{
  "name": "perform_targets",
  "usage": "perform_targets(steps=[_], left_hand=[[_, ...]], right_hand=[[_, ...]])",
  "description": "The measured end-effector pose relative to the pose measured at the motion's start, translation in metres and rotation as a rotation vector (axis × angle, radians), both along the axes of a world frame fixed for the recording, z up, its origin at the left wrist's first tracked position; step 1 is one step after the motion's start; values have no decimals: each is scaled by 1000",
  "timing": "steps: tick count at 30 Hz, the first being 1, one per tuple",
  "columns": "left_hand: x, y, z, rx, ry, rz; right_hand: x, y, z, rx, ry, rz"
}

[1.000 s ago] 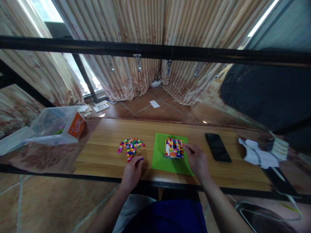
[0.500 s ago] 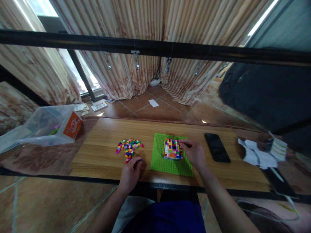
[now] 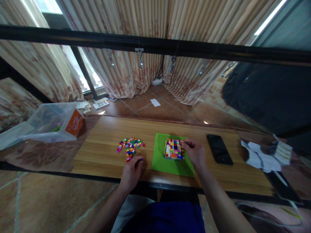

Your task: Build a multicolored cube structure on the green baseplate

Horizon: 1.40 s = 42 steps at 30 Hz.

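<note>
A block of many-coloured toy bricks (image 3: pixel 174 149) stands on a green studded baseplate (image 3: pixel 160 165) in front of me. My right hand (image 3: pixel 195 152) is at the block's upper right edge, thumb and fingertips pinched together; whatever they hold is hidden. To the left, a loose spread of small coloured bricks (image 3: pixel 130 145) lies on the wooden board. Just below that spread, my left hand (image 3: pixel 132 171) pinches a small dark blue brick (image 3: pixel 142 159) between thumb and forefinger.
A black phone (image 3: pixel 219 149) lies right of the baseplate, with crumpled white papers (image 3: pixel 261 158) beyond it. At the far left sits a clear plastic bin (image 3: pixel 53 124) with an orange label. A black bar (image 3: pixel 155 43) crosses above the wooden board (image 3: pixel 97 155).
The whole view has shifted slightly. Both hands keep almost the same places, the left by the loose bricks and the right at the block's edge.
</note>
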<state>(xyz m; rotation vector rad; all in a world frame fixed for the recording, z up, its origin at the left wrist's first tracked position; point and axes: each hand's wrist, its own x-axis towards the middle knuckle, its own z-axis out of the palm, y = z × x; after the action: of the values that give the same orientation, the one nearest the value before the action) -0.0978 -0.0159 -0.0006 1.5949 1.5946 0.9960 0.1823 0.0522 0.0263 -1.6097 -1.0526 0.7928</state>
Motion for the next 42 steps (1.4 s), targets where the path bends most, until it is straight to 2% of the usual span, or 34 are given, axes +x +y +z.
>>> perform_targets(steps=[4,15,24,28,30,35,38,42], left_hand=[[0,0,-2,-7,-4,0],[1,-1,-1,-7,3,-3],[0,0,-1,-5,-10,-15],[-1,0,-3,-7,-51,-35],[0,0,-4,-14,-83,-45],[2,-3,-3,-48,-160,-71],[1,-3,-4,-35,-181,-67],[-1,-3,-3,-1,-178,-113]], right_hand=[[2,5,-1,-42,154,4],[6,9,0,-123,316,39],[2,7,5,-92,279,9],[-13,-15,8,53,114,-77],[-28,-32,11,135,5,-11],[-83,-66,12,207,-233,422],[-111,-71,4,192,-310,519],[-134,-66,-13,158,-355,556]])
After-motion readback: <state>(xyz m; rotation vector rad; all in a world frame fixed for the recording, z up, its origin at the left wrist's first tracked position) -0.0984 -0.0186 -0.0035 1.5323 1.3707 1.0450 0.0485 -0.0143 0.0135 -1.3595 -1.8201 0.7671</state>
